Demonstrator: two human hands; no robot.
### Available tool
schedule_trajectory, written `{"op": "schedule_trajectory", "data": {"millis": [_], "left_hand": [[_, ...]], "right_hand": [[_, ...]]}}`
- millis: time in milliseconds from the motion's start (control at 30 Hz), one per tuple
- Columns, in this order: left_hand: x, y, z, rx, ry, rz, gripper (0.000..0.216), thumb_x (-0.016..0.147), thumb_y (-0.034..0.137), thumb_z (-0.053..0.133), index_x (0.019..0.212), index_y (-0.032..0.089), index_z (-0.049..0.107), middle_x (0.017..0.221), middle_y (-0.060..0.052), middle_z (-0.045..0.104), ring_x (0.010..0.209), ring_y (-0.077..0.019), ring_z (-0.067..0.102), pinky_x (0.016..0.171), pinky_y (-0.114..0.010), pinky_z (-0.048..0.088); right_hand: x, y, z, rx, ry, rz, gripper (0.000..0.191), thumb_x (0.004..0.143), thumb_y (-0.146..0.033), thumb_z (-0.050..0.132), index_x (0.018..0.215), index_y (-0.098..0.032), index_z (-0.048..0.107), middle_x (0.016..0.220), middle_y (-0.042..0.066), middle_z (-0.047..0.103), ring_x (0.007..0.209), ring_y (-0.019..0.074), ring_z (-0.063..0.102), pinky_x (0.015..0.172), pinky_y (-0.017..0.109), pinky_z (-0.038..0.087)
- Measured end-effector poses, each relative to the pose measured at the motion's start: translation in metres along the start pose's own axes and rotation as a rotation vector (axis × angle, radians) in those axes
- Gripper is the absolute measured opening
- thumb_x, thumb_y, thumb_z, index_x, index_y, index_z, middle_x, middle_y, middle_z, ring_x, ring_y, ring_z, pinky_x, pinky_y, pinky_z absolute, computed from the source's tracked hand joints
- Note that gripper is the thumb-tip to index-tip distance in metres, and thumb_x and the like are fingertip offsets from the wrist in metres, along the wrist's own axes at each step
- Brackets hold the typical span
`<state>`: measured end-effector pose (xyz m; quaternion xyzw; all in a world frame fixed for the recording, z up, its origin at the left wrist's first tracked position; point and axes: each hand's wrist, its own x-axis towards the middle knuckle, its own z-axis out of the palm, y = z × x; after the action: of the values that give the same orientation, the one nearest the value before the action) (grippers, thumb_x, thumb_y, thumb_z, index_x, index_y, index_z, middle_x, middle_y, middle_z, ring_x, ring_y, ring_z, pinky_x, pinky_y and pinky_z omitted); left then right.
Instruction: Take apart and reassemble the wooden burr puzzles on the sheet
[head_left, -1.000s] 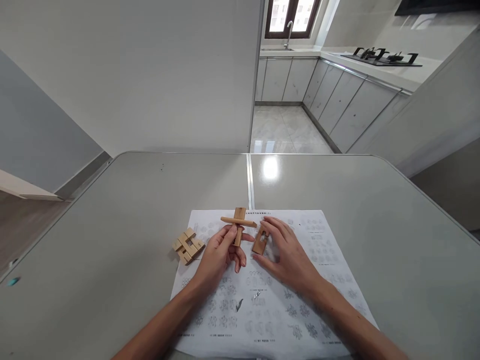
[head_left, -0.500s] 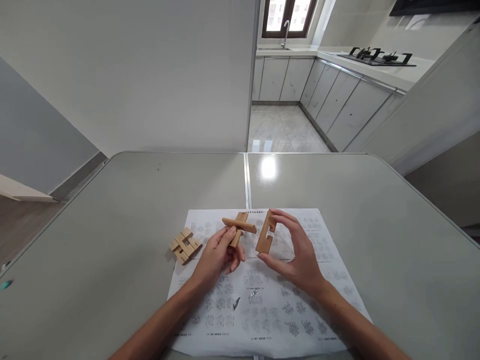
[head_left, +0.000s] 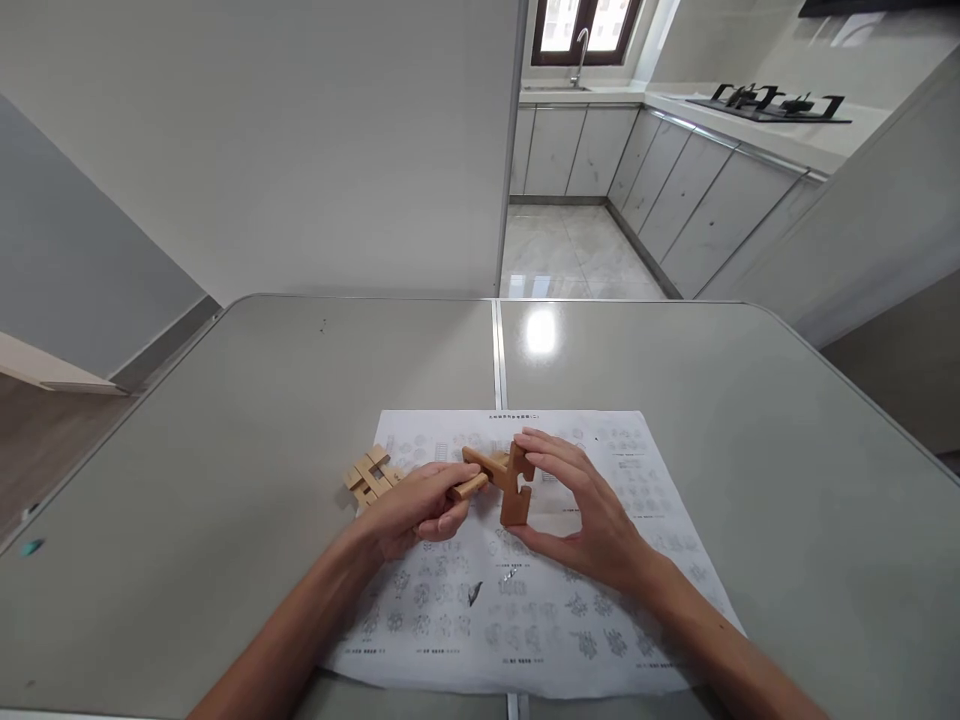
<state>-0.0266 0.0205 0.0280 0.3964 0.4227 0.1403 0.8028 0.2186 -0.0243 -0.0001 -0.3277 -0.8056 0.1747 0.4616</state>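
My left hand (head_left: 416, 510) grips two crossed wooden puzzle bars (head_left: 478, 472) just above a printed paper sheet (head_left: 540, 600). My right hand (head_left: 585, 510) pinches a notched wooden piece (head_left: 516, 487) upright between thumb and fingers. That notched piece touches the right end of the crossed bars. A separate cluster of interlocked pale wooden pieces (head_left: 367, 472) lies on the table at the sheet's left edge, just beyond my left hand.
The grey table (head_left: 225, 420) has a metal seam (head_left: 496, 350) running down its middle. A small teal object (head_left: 31, 547) lies near the left edge. A white wall stands behind the table, and a kitchen with cabinets opens at the back right.
My right hand lifted the notched piece off the paper, turned it upright and brought it left against the crossed bars. My left hand tilted the crossed bars lower and toward me.
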Motion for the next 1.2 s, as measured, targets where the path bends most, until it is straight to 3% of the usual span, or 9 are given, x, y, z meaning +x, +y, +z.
{"op": "schedule_trajectory", "data": {"millis": [300,667,867,1067,1200], "left_hand": [[-0.004,0.006,0.001,0.005,-0.055,-0.019,0.046,0.1,0.05,0.061,0.068,0.021,0.047,0.04,0.009,0.037,0.036,-0.0042,0.015,0.042,-0.025,0.011],[-0.006,0.008,-0.004,0.021,-0.079,-0.088,0.042,0.095,0.049,0.065,0.069,0.021,0.048,0.04,0.011,0.035,0.035,-0.0035,0.012,0.042,-0.025,0.006],[-0.007,0.007,-0.004,0.007,-0.059,-0.098,0.041,0.093,0.052,0.067,0.071,0.021,0.051,0.041,0.01,0.035,0.037,-0.0041,0.011,0.043,-0.026,0.006],[-0.007,0.008,-0.003,0.023,-0.085,-0.116,0.042,0.093,0.048,0.066,0.064,0.021,0.054,0.038,0.009,0.03,0.038,-0.0055,0.01,0.044,-0.027,0.005],[-0.006,0.009,-0.005,0.029,-0.147,-0.141,0.046,0.094,0.043,0.062,0.057,0.022,0.045,0.037,0.008,0.03,0.036,-0.0055,0.01,0.042,-0.027,0.005]], "right_hand": [[-0.001,-0.001,-0.003,0.053,-0.091,-0.014,0.09,0.093,-0.013,0.078,0.163,-0.042,0.029,0.162,0.005,0.054,0.155,0.0318,0.046,0.121,0.067,0.048],[-0.002,0.0,-0.01,0.162,-0.197,0.051,0.085,0.097,-0.017,0.077,0.162,-0.044,0.03,0.166,0.004,0.049,0.156,0.0291,0.045,0.121,0.064,0.05],[-0.006,0.002,-0.013,0.194,-0.199,0.139,0.085,0.095,-0.019,0.078,0.162,-0.043,0.031,0.166,0.004,0.049,0.154,0.0301,0.047,0.121,0.064,0.05],[-0.008,-0.001,-0.009,0.281,-0.15,0.132,0.089,0.091,-0.019,0.082,0.159,-0.045,0.032,0.165,0.005,0.051,0.151,0.0312,0.051,0.119,0.064,0.052],[-0.009,-0.004,-0.008,0.349,-0.153,0.14,0.089,0.09,-0.019,0.082,0.159,-0.045,0.032,0.166,0.005,0.048,0.154,0.0312,0.047,0.114,0.061,0.058]]}}
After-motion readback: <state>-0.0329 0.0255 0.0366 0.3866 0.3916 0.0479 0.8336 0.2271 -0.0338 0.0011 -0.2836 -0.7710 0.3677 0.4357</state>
